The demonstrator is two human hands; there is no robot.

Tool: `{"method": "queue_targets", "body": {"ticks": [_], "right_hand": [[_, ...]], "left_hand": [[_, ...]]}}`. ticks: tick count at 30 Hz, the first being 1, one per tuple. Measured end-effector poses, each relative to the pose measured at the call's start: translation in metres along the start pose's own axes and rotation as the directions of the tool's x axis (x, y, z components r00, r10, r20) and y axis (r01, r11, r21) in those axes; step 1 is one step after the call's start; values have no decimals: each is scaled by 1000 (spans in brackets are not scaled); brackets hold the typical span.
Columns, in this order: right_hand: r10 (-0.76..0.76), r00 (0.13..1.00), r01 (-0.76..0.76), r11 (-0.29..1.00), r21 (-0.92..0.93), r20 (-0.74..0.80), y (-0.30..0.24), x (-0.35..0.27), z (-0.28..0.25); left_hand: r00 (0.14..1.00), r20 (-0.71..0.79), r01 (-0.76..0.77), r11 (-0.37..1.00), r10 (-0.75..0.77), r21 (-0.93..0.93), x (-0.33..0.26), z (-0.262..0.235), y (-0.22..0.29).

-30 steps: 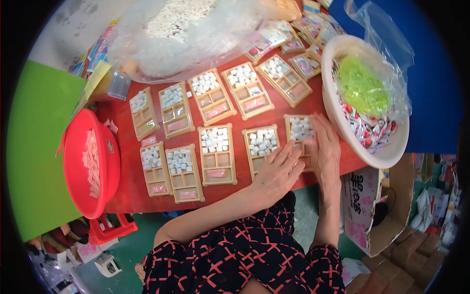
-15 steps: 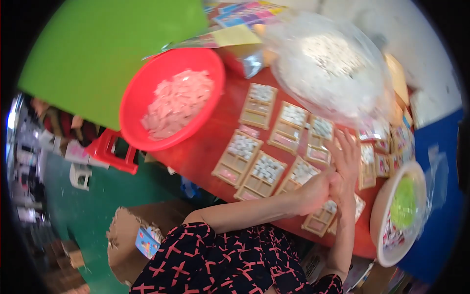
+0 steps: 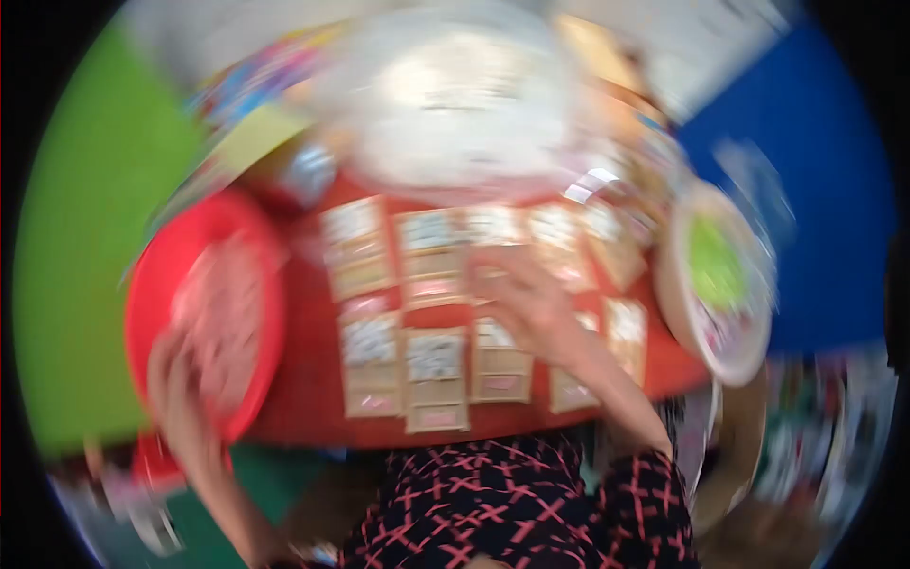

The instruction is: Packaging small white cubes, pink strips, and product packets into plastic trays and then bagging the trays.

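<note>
My left hand (image 3: 178, 394) is at the near left part of the red plastic basin (image 3: 261, 223), over its rim. Its fingers look stretched out, though motion blurs them; I cannot tell if they touch the basin. Many small pink pieces (image 3: 223, 303) lie in the basin. My right hand (image 3: 531, 303) hovers over the middle of the small wooden trays, fingers apart and nothing visible in them. Each divided tray, like this near one (image 3: 436, 379), has white pieces at its far end; several also hold a pink piece. The right hand partly hides the trays below it.
A clear plastic bag (image 3: 427, 142) with whitish contents lies at the back of the red table (image 3: 303, 398). A white basin (image 3: 678, 256) with a bright green item stands at the right edge. Colourful printed sheets (image 3: 265, 76) lie at the back left.
My hands were together over the right-hand trays; now they are apart, the left at the red basin. The view has swung right, and the picture is more blurred.
</note>
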State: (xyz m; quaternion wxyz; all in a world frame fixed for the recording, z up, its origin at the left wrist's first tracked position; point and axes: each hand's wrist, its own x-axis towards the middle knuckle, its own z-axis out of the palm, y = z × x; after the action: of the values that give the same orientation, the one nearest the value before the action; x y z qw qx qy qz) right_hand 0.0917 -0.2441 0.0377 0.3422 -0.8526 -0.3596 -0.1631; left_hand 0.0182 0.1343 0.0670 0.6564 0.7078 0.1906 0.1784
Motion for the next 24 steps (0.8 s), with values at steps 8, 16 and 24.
{"method": "queue_targets", "body": {"ticks": [8,16,24], "right_hand": [[649,531,-838,498,-223,-546,23,-135,-166],[758,610,-791,569,-223,-230,129,-220,-281],[861,497,-828,434,-354,-108,110,-203,-274]], "left_hand": [[925,379,111,968,-18,-225,-56,88,13],[105,988,-1,993,113,-114,-148,330,68],[-488,867,-780,497,-103,-380,-202,542,8]]}}
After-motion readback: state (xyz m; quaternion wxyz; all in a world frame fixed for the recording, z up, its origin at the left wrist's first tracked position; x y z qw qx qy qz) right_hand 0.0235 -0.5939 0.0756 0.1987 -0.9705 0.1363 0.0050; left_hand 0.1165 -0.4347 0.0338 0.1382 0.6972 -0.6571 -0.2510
